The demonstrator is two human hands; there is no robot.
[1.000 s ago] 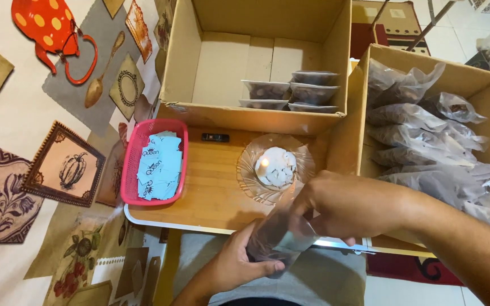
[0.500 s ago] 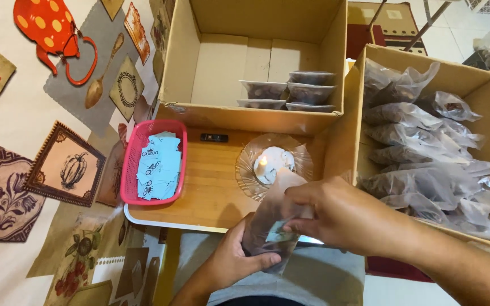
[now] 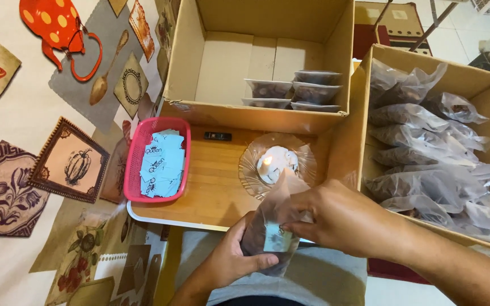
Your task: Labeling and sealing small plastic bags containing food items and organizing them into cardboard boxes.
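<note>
While the left hand [image 3: 231, 263] cupped the clear bag [image 3: 270, 229] at bottom centre, the right hand [image 3: 336, 218], whose fingers a second earlier pinched only the bag's top, now pressed a pale card [image 3: 277, 238] against its front, below the lit candle [image 3: 267, 161].

a pink basket [image 3: 134, 170] of pale blue paper slips [image 3: 163, 164] sits on the wooden bench [image 3: 216, 181], beside a glass dish [image 3: 250, 170] holding a lit candle [image 3: 276, 161]. behind stands an open cardboard box [image 3: 185, 62] with lidded plastic tubs [image 3: 293, 90]; to the right, another box [image 3: 364, 96] full of filled clear bags [image 3: 426, 147].
</note>
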